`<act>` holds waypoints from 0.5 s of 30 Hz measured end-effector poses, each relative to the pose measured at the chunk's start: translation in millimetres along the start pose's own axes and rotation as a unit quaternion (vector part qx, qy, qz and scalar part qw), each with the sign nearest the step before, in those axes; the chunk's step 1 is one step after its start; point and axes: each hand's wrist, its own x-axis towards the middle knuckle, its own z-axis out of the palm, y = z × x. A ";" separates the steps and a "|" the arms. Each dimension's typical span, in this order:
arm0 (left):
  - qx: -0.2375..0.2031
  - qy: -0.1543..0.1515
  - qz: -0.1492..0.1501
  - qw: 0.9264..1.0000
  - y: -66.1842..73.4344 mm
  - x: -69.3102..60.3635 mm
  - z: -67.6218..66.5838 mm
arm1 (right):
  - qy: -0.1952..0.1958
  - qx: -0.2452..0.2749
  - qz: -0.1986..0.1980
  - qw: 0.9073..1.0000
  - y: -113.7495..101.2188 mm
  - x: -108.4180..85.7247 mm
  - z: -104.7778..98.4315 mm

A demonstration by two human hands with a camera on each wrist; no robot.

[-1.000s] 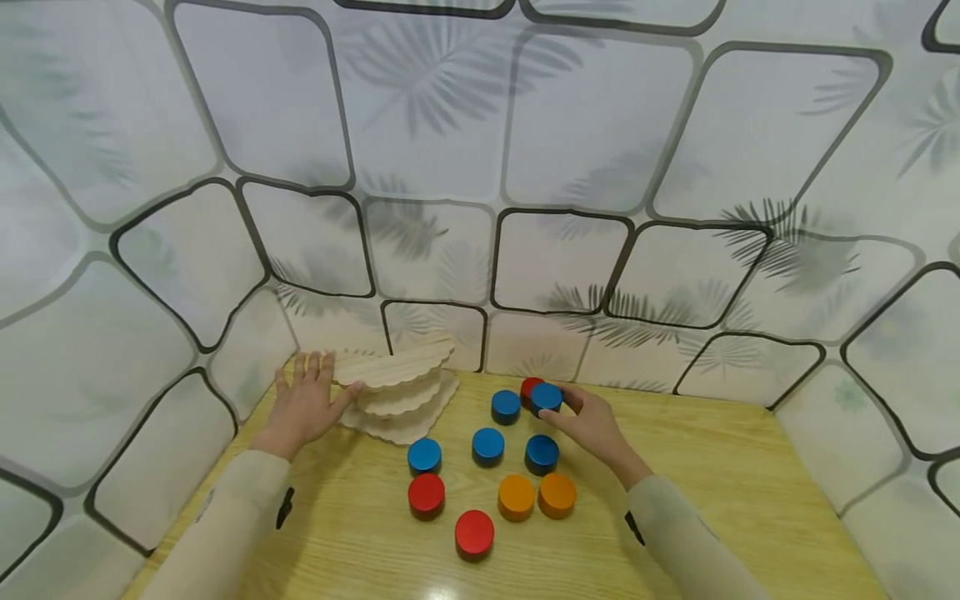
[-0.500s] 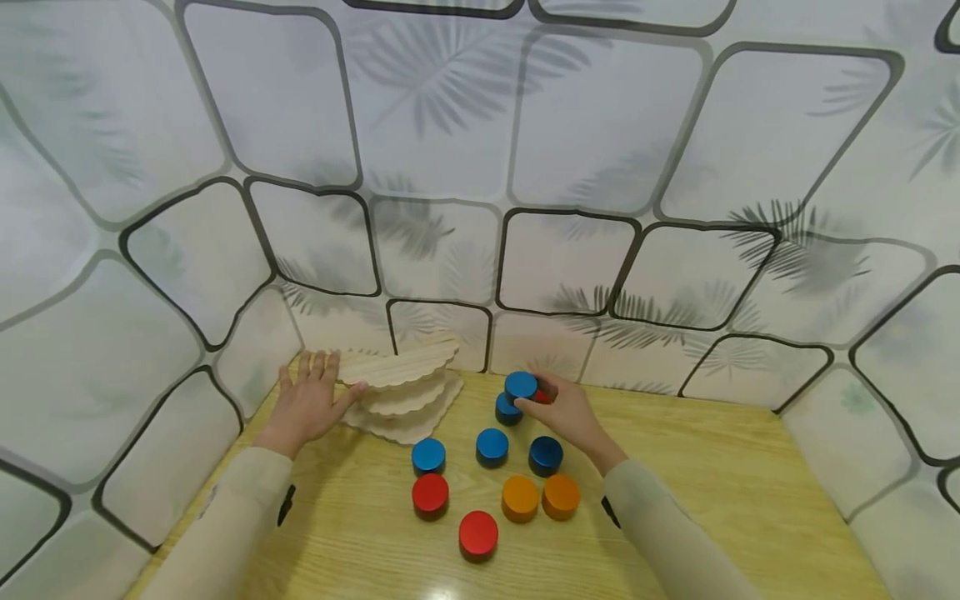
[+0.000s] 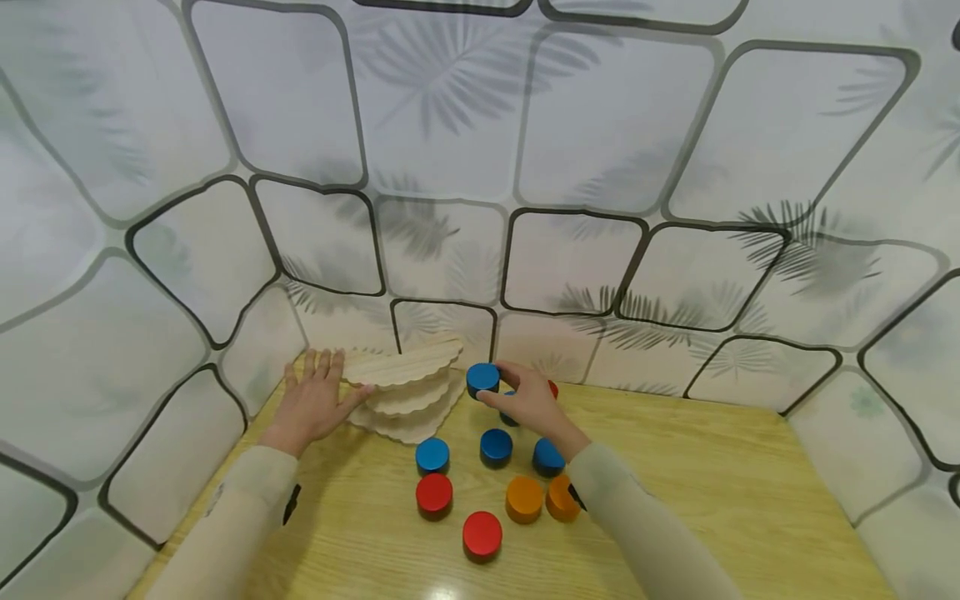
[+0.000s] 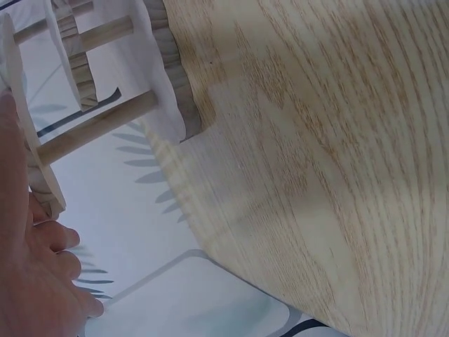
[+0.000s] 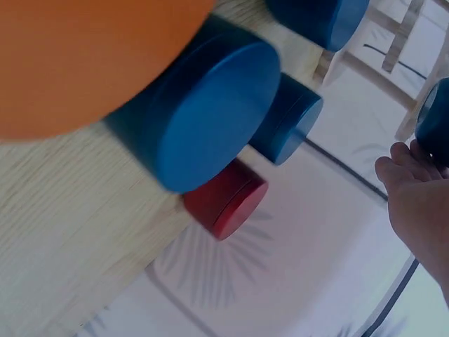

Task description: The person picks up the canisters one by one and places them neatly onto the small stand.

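Note:
My right hand [image 3: 528,404] pinches a short blue cylindrical container [image 3: 482,379] between thumb and fingers, raised beside the right edge of a tiered wooden stand [image 3: 405,367]. That container [image 5: 435,123] is partly cut off in the right wrist view. The stand has scalloped, pale shelves joined by round wooden posts [image 4: 98,126]. At the stand's left side, my left hand [image 3: 311,404] touches the top shelf, fingers extended and the thumb along its edge. Behind my right hand, another blue container [image 3: 508,410] and a red one [image 3: 553,389] are partly hidden.
More short cylinders stand on the wooden table [image 3: 712,483]: blue ones [image 3: 496,447], two red ones [image 3: 482,535] and two orange ones [image 3: 523,499]. My right sleeve partly covers one orange cylinder [image 3: 561,498]. A patterned white wall covering [image 3: 570,258] encloses the table's back and sides.
My right hand has carried the blue container leftward, past the other blue one, to beside the stand. My left hand has stayed on the stand. The head view has shifted slightly.

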 end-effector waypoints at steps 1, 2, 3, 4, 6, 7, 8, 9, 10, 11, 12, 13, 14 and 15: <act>0.000 0.000 0.000 1.000 0.1 0.2 0.1 | -0.001 -0.001 -0.001 1.000 -2.4 1.7 3.1; 0.000 0.000 0.000 1.000 0.2 0.4 0.2 | 0.000 -0.001 -0.001 1.000 -4.6 3.4 6.1; -0.001 -0.001 -0.001 1.000 0.1 0.6 0.4 | -0.001 -0.001 -0.004 1.000 -7.1 5.2 9.1; 0.000 0.000 -0.002 1.000 0.0 0.9 0.7 | -0.001 0.000 -0.008 1.000 -8.8 7.1 12.1; -0.002 0.000 -0.002 1.000 0.0 1.4 1.1 | -0.002 0.003 -0.012 1.000 -12.7 10.8 17.7; -0.002 0.000 -0.002 1.000 -0.1 1.7 1.3 | -0.003 0.003 -0.015 1.000 -14.6 12.7 20.2; -0.003 0.000 -0.003 1.000 -0.2 1.7 1.5 | -0.004 0.004 -0.018 1.000 -16.5 14.6 22.6; -0.005 0.000 -0.003 1.000 -0.2 1.8 1.5 | -0.007 0.002 -0.021 1.000 -18.3 16.3 24.7; -0.006 0.000 -0.003 1.000 -0.1 1.8 1.4 | -0.010 0.003 -0.022 1.000 -20.0 17.9 26.7; -0.007 0.000 -0.003 1.000 -0.1 1.8 1.3 | -0.012 0.002 -0.021 1.000 -22.1 19.3 28.5; -0.007 0.000 -0.003 1.000 -0.2 1.9 1.4 | -0.013 0.002 -0.019 1.000 -23.3 20.7 30.4; -0.006 0.000 -0.003 1.000 -0.1 1.9 1.3 | -0.015 0.004 -0.018 1.000 -24.4 22.0 32.3; -0.006 0.001 -0.003 1.000 -0.1 1.6 1.3 | -0.018 0.006 -0.018 1.000 -25.5 23.3 34.1; -0.006 0.001 -0.003 1.000 0.0 1.5 1.2 | -0.019 0.009 -0.015 1.000 -26.3 24.4 36.1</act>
